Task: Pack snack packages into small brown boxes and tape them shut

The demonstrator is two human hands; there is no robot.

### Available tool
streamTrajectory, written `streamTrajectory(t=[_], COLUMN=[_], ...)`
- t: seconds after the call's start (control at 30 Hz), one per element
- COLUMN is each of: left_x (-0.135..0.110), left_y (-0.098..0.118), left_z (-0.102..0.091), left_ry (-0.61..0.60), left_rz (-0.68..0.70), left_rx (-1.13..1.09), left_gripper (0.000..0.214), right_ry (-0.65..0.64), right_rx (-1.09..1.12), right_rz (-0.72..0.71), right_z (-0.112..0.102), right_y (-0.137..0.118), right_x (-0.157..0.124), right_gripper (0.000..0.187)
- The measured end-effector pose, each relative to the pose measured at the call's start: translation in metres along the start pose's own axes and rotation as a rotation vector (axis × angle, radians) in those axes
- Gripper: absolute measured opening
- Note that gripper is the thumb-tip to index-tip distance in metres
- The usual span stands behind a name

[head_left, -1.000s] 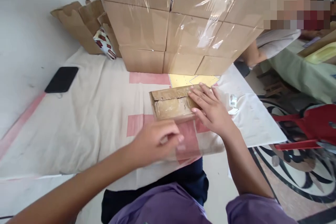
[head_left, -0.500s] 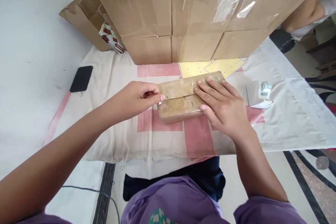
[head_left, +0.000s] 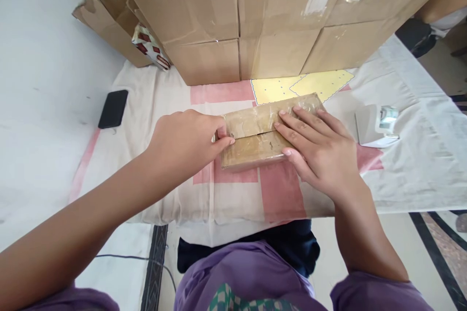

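On the bench (head_left: 419,175), the probably light, stiff carton (head_left: 251,129) suits end holds, left fingers (head_left: 225,143) pinching its edge, right fingers (head_left: 299,126) splayed atop.

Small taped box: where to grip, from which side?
Likely mid-length, across its near and far long sides, coming from above: the small taped box lies flat, narrower front to back than left to right. The left hand is at its left end; the right hand covers its right part.
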State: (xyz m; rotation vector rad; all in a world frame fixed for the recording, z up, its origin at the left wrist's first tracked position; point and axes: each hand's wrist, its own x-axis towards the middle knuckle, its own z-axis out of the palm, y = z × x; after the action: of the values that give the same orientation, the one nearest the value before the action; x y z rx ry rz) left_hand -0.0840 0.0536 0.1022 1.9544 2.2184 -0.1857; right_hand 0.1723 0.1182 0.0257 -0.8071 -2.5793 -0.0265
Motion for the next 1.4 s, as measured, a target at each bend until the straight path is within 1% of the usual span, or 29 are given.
streamTrajectory(t=[0.07,0.1,0.17,0.2,0.23,0.3,0.37,0.4,0.43,0.5,0.57,0.63,0.73,0.8,0.87,0.93,1.07,1.13,1.3,1.4], left_x=[0.002,0.005,0.014,0.019,0.023,0.030,0.031,0.029,0.027,0.022,0.017,0.014,0.013,0.012,0.011,0.010,0.008,0.007,0.004,0.005], left_y=[-0.001,-0.004,-0.014,-0.019,-0.025,-0.035,-0.041,-0.043,-0.043,-0.043,-0.042,-0.042,-0.044,-0.045,-0.045,-0.045,-0.045,-0.046,-0.046,-0.043], left_z=[0.001,0.002,0.007,0.010,0.014,0.021,0.028,0.031,0.033,0.037,0.039,0.040,0.042,0.043,0.044,0.045,0.048,0.048,0.048,0.052], left_ry=[0.061,0.112,0.185,0.178,0.141,0.049,0.010,0.003,-0.014,-0.087,-0.170,-0.213,-0.247,-0.265,-0.275,-0.277,-0.263,-0.252,-0.231,-0.176], left_rz=[-0.050,-0.063,-0.041,-0.006,0.038,0.109,0.125,0.123,0.123,0.155,0.205,0.233,0.264,0.261,0.214,0.178,0.197,0.200,0.207,0.184], left_rx=[-0.017,-0.052,-0.168,-0.246,-0.331,-0.492,-0.614,-0.660,-0.702,-0.785,-0.846,-0.860,-0.861,-0.890,-0.919,-0.937,-0.917,-0.905,-1.001,-0.994], left_gripper=[0.032,0.038,0.052,0.052,0.046,0.032,0.031,0.032,0.034,0.043,0.053,0.059,0.066,0.062,0.052,0.050,0.071,0.073,0.054,0.048], right_ry=[-0.024,-0.041,-0.073,-0.079,-0.068,0.030,0.152,0.184,0.177,0.080,-0.016,-0.034,-0.007,-0.005,0.001,0.008,0.013,0.022,0.024,0.022], right_rx=[-0.003,0.004,0.037,0.062,0.090,0.155,0.277,0.362,0.449,0.585,0.635,0.639,0.640,0.649,0.670,0.693,0.701,0.683,0.651,0.675], right_rz=[0.001,0.004,0.017,0.028,0.045,0.088,0.138,0.159,0.174,0.199,0.213,0.203,0.180,0.191,0.212,0.219,0.201,0.193,0.178,0.196], right_z=[-0.001,-0.002,-0.004,-0.006,-0.006,-0.006,-0.002,0.002,0.006,0.016,0.025,0.031,0.036,0.036,0.036,0.036,0.038,0.039,0.039,0.038], right_y=[-0.001,-0.002,-0.002,-0.001,0.001,0.010,0.024,0.032,0.041,0.054,0.061,0.062,0.057,0.054,0.052,0.051,0.051,0.051,0.049,0.046], right_x=[0.000,-0.001,-0.003,-0.004,-0.006,-0.010,-0.014,-0.015,-0.016,-0.017,-0.018,-0.020,-0.024,-0.026,-0.028,-0.028,-0.029,-0.030,-0.032,-0.032], right_gripper=[0.047,0.047,0.049,0.052,0.055,0.065,0.080,0.089,0.097,0.108,0.113,0.112,0.108,0.109,0.110,0.111,0.113,0.114,0.111,0.111])
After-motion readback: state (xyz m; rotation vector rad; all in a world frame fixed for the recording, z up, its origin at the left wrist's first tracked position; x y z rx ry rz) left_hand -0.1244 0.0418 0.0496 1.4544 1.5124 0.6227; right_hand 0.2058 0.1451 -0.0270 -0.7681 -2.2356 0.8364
